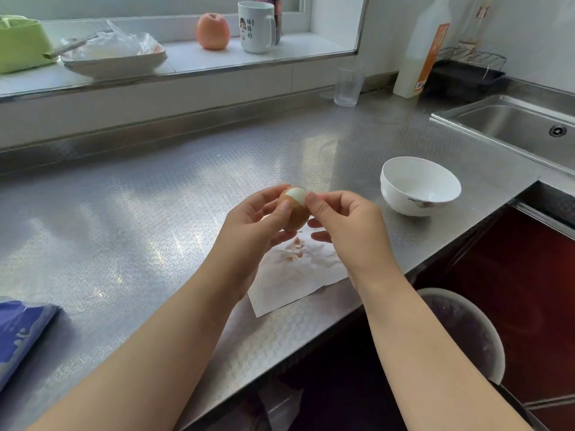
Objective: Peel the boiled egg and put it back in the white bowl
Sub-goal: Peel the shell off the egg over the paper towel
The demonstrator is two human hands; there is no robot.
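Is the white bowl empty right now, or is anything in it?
Empty. The white bowl stands upright on the counter with bare white inside; the egg is partly peeled, held between the left hand and right hand.

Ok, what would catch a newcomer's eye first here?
The half-peeled brown egg, held mid-frame over the steel counter by the left hand while the right hand picks at its top. Then the shell bits on the paper beneath, and the empty white bowl to the right.
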